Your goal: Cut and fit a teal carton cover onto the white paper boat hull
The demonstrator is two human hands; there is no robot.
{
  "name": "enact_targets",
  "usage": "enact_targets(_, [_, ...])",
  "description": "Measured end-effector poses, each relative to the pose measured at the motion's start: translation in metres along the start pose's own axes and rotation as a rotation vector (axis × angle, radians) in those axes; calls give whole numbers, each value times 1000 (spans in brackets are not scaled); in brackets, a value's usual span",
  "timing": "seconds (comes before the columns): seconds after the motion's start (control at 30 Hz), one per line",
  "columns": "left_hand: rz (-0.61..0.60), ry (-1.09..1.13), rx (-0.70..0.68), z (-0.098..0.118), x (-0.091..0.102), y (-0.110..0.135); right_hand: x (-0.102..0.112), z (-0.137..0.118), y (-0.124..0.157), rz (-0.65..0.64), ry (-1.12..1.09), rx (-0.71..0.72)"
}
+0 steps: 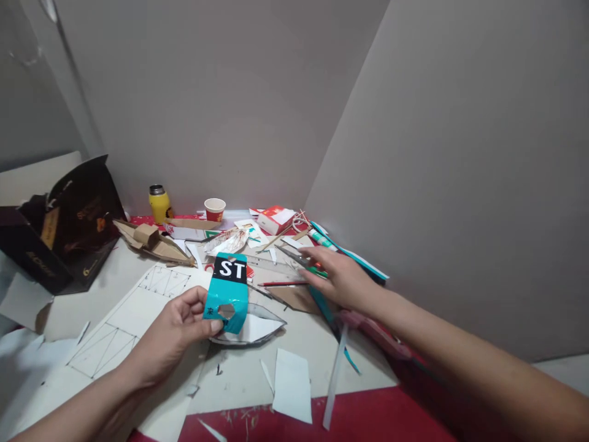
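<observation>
My left hand (pixel 184 325) pinches a folded teal card piece (pixel 229 285) with a black band lettered "ST" and a ragged hole near its lower end. Just beneath and behind it lies a pointed, boat-shaped white paper piece (pixel 262 328) with dark edges. My right hand (pixel 338 273) reaches over the clutter at right centre, fingers stretched and apart from the thumb. Under its fingertips is a pointed metal blade (pixel 292 253), with something green-handled (pixel 318 271) beside it; a grip on these does not show. A red pencil (pixel 283 283) lies close by.
A cardboard boat (pixel 150 240) and a dark box (pixel 69 227) stand left. Behind are a yellow bottle (pixel 159 204), a paper cup (pixel 215 210) and a red-white box (pixel 276 219). A drawn sheet (pixel 124 325), a white offcut (pixel 292 383) and a clear strip (pixel 335 387) lie nearer.
</observation>
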State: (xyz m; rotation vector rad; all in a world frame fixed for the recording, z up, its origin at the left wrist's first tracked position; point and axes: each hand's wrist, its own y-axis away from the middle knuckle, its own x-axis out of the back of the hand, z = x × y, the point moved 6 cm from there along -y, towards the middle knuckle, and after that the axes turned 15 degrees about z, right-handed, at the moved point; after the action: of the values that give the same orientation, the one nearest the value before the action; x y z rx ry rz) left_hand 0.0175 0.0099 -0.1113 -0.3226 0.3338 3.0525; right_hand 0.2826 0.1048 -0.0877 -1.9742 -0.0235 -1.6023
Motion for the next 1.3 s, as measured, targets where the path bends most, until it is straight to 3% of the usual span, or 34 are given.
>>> enact_targets(0.13, [-28,-38,-3,-1,-9,6,16,-69,3,230,-450,262])
enact_targets(0.27, [-57,-88,1,-2,-12,9,11,-97,-5,289,-601,363])
enact_targets(0.4, [-84,-125,28,-1,-10,3,-3,-104,-8,218,-601,355])
enact_targets(0.6, [-106,-298,59,1,-5,-8,-24,-100,3,27,-618,185])
enact_targets(0.8, [-7,-276,80,6,0,-9,-37,-94,8,-71,-595,116])
enact_targets(0.93, [22,-372,108,-1,4,-11,-38,-95,7,-81,-563,153])
enact_targets(1.03, [24,-562,-14,-2,4,-13,-37,-97,6,-81,-544,190])
enact_targets(1.2, [134,-923,-424,10,1,-9,-38,-98,4,-72,-518,219])
enact_targets(1.3, [135,-1052,-608,13,-3,-5,-38,-99,4,-72,-509,247])
